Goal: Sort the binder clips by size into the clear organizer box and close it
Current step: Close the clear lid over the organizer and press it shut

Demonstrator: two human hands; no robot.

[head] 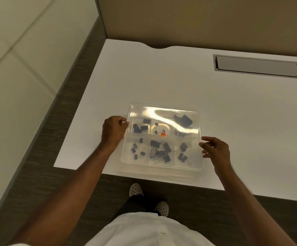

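The box point(162, 137) sits near the front edge of the white counter point(161, 77), with its clear lid point(163, 110) lying across the top. Through the lid six compartments show, in two rows of three, each holding black clips point(159, 151); the far right one holds the largest, the near left one some of the smallest. A small orange sticker point(163, 134) shows near the middle. Glare streaks the far half of the lid.

The left hand point(113, 132) is at the box's left edge toward the far corner, its grip pinching the lid's rim between curled fingers and thumb. The right hand point(216, 150) is at the right edge toward the near corner, its grip likewise curled onto the rim.

Further back on the right, a grey cable hatch point(257, 66) is set flush into the counter. Below the counter's edge are a white shirt point(144, 231) and two perforated shoes point(136, 189).
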